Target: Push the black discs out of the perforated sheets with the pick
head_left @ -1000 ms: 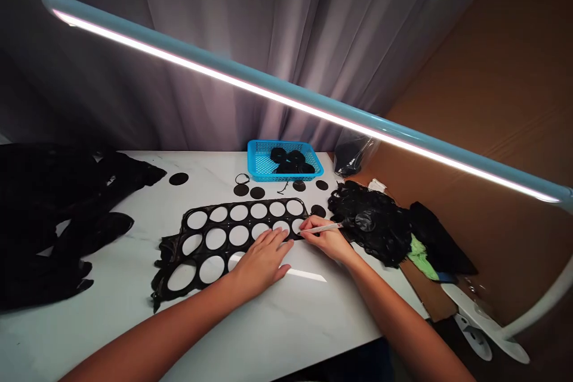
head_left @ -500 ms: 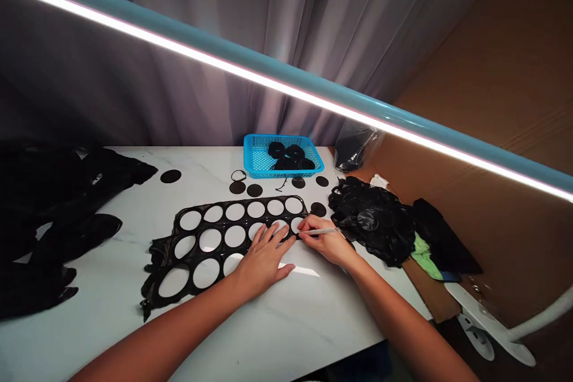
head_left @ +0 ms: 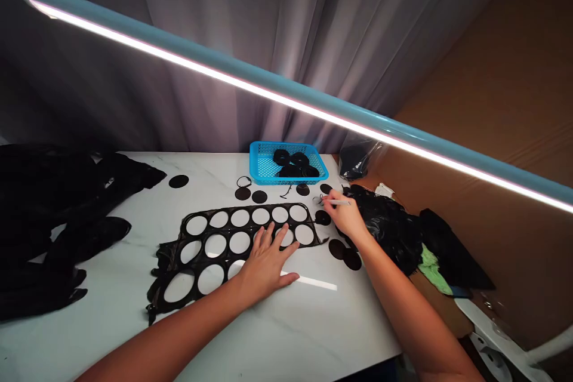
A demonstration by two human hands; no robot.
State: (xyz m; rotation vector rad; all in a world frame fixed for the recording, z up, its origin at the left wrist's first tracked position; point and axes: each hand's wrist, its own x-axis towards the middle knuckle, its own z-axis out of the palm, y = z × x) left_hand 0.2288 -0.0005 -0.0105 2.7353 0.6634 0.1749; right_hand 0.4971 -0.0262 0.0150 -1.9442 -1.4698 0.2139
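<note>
My left hand (head_left: pixel 266 264) lies flat with spread fingers on a black sheet with rows of round cut-out holes (head_left: pixel 250 216), holding nothing. My right hand (head_left: pixel 345 216) is off the sheet, just past its right end, and pinches a thin white pen-like tool (head_left: pixel 336 202). Below that hand, a black disc (head_left: pixel 322 218) lies on the white marble-patterned table (head_left: pixel 286 325). Two more black discs (head_left: pixel 337 249) rest close to my right wrist. The hand hides part of a heap of crumpled black material (head_left: pixel 387 230).
A blue plastic basket (head_left: pixel 264 162) holds black rolled pieces at the back of the table, with several loose discs in front of it. Black cloth (head_left: pixel 58 215) is piled at the left. A white strip (head_left: pixel 316 282) lies near the sheet. A lamp bar (head_left: pixel 268 86) crosses above.
My right hand has moved off the sheet's right end, up and to the right, with the tool. Two discs now show below it. My left hand stays on the sheet.
</note>
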